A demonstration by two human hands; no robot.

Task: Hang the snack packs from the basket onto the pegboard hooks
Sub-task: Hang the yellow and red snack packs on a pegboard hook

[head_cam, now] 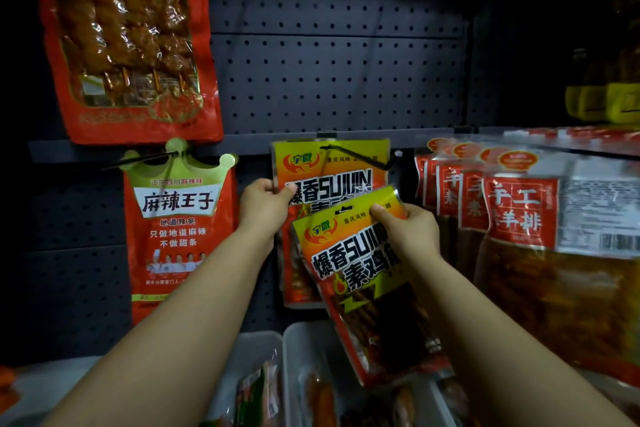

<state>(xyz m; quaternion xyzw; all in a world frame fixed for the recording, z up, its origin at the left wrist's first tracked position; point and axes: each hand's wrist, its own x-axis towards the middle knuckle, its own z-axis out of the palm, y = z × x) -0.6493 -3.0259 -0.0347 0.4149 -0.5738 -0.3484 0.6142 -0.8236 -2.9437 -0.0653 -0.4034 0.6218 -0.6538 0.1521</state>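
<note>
The right hand [410, 230] pinches a loose yellow-orange snack pack [360, 274] by its top; the left hand [265, 206] grips the hung pack [329, 166] on the pegboard hook [360, 158].

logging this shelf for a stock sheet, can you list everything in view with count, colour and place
yellow-and-orange foil snack pack: one, held tilted, in front of the hook
matching hung pack: at least one, on the black metal hook, centre
red crown-topped pack: one visible, hung left
large red skewer pack: one, upper left
red-and-white label packs: several, right
dark grey pegboard: behind everything
white plastic baskets: two, bottom, holding snacks
left hand: grips the hung pack's edge
right hand: grip on the tilted pack's top
</note>
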